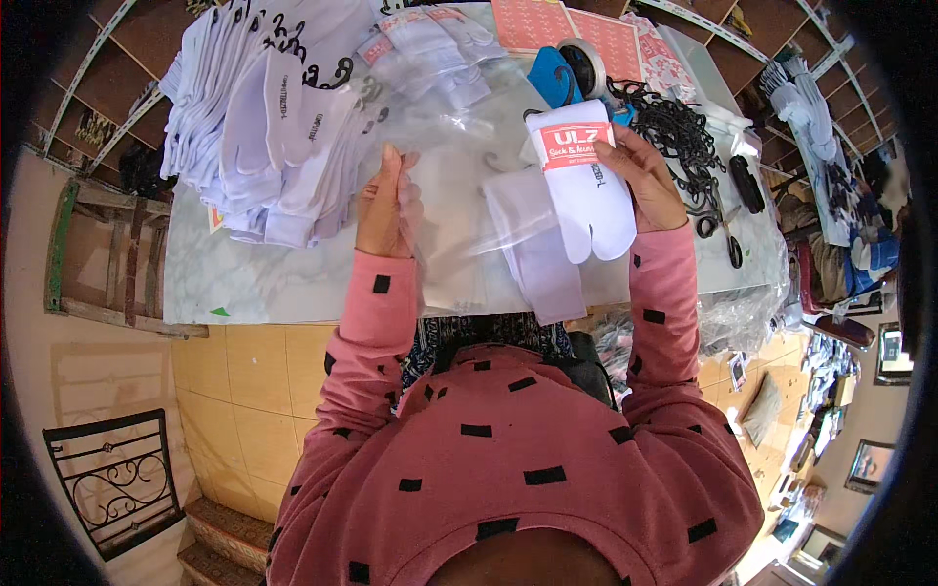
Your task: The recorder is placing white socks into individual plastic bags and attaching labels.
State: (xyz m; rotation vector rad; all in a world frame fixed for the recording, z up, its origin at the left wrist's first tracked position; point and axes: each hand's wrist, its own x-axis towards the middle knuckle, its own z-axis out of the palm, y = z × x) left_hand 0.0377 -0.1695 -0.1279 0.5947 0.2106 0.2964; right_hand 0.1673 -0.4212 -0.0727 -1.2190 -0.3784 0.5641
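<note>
White sock (586, 190) hangs toe-down from the right hand (640, 176), fingers pinching its band; the clear bag (459, 210), at nine o'clock, is held by the left hand (389, 200).

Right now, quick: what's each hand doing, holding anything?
Left hand: closed on the edge of a clear plastic bag.
Right hand: closed on a pair of white socks with a red paper band.
</note>
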